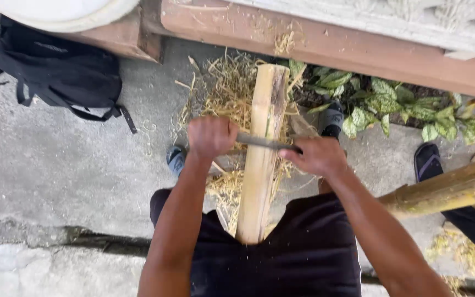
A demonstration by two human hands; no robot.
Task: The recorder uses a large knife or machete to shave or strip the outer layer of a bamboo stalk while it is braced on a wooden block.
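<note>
Concrete floor [56,165], grey, w/ a black bag [56,71] top left and leafy plants [408,107] under a wood beam [331,44] top right.

Pole [262,148]: pale bamboo, stripped on the near face, running from the person's lap out between the two feet, far end resting among shavings [226,93]. Looks stiff, hard, fairly light for its length; the smooth round skin probably slips, so it's braced against the body rather than gripped. Best hold is likely low on the shaft or clamped btwn the legs, clear of the blade path.

Second pole [446,190], greener, sticks in from the right, apart from the work.

Blade [265,142]: thin dark metal lying crosswise on the pole, about mid-length.

Left hand [211,137]: fingers curled fully closed round the blade's handle end. Right hand [317,155]: fingers closed over the other end, pressing down. Edge is prob. sharp; hands sit either side of the pole, just beside it.

Another person's sandal [427,159] at right.
</note>
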